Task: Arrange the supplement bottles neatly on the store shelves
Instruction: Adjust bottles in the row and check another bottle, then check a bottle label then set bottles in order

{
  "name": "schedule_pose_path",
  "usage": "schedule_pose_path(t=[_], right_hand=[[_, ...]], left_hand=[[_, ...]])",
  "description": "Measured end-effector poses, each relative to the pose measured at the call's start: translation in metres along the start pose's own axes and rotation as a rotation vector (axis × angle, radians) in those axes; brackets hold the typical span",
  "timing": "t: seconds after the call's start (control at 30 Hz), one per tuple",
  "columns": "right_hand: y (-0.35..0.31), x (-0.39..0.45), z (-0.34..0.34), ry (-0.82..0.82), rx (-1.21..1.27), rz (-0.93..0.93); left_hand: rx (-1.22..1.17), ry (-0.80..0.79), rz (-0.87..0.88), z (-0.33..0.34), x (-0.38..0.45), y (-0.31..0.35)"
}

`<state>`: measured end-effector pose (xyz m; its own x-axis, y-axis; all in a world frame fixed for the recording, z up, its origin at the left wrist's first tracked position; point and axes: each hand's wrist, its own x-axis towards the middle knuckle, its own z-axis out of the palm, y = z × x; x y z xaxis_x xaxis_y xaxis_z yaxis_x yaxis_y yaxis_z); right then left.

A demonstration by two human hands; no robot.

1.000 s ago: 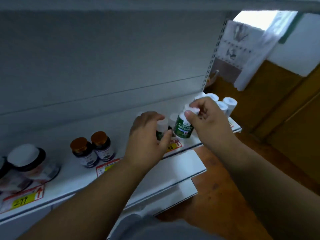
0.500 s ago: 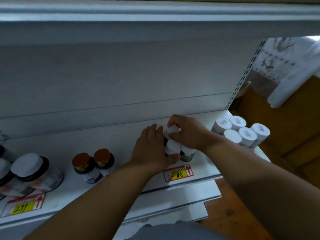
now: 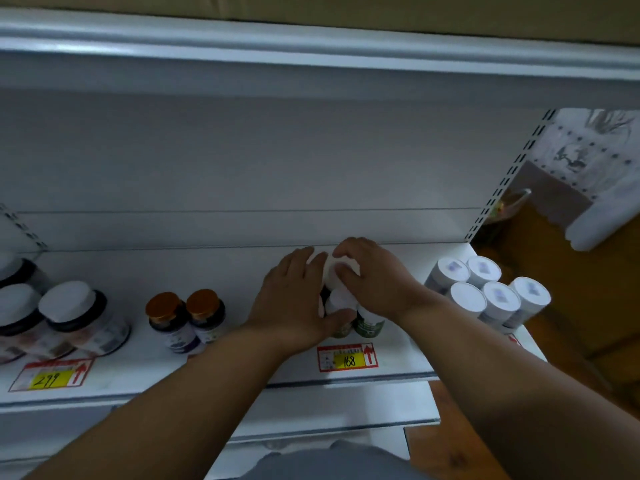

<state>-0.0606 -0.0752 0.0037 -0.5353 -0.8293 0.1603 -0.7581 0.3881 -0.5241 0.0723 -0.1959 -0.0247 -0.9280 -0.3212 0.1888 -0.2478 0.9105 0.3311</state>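
Supplement bottles (image 3: 341,301), the small white-capped ones with green labels, sit in a tight little cluster mid-shelf, right behind the red and yellow price tag (image 3: 347,357) marked 168, and that's where both your hands are. From the head camera: your left hand (image 3: 294,299) is flat against the left side of the cluster, fingers pretty much straight and pointing toward the back panel, thumb tucked along the front of the nearest bottle, so it's pressing rather than grabbing. Your right hand (image 3: 372,278) comes in from the right and its fingers curl over the white cap of the bottle at the back, gripping it from above. Your forearm hides part of the green-labelled bottle at the front right, so I can't tell how many are in the bunch. The white shelf (image 3: 242,358) they stand on has other stuff too: two dark bottles with orange caps (image 3: 185,318) off to the left, well apart from your hands, bigger white-lidded jars (image 3: 72,317) at the far left above a tag reading 299, and five white tubes (image 3: 485,292) packed together at the right end of the shelf, near your right wrist but not touching it.
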Motion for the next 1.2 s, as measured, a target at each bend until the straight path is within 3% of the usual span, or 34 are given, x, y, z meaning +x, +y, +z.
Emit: schedule_pose_path(t=[0.1, 0.2, 0.37, 0.63, 0.87, 1.03, 1.2], right_hand=[[-0.012, -0.001, -0.009, 0.070, 0.044, -0.050], [-0.030, -0.010, -0.015, 0.072, 0.106, -0.112], [-0.072, -0.030, -0.013, 0.094, 0.233, -0.317], [-0.206, -0.067, 0.036, -0.132, 0.395, -0.600], [-0.332, -0.087, 0.112, -0.244, 0.403, -0.729], [-0.433, -0.090, 0.157, -0.235, 0.420, -0.766], [-0.487, -0.086, 0.196, -0.267, 0.393, -0.761]], left_hand=[[-0.002, 0.088, -0.048, -0.020, -0.016, 0.010], [0.036, 0.271, -0.072, -0.034, -0.048, 0.021], [0.078, 0.356, -0.338, -0.044, -0.113, 0.033], [0.144, 0.452, -0.654, -0.088, -0.248, 0.016], [0.147, 0.521, -0.825, -0.122, -0.367, -0.048], [0.217, 0.526, -0.897, -0.177, -0.443, -0.115], [0.163, 0.553, -0.910, -0.207, -0.476, -0.170]])
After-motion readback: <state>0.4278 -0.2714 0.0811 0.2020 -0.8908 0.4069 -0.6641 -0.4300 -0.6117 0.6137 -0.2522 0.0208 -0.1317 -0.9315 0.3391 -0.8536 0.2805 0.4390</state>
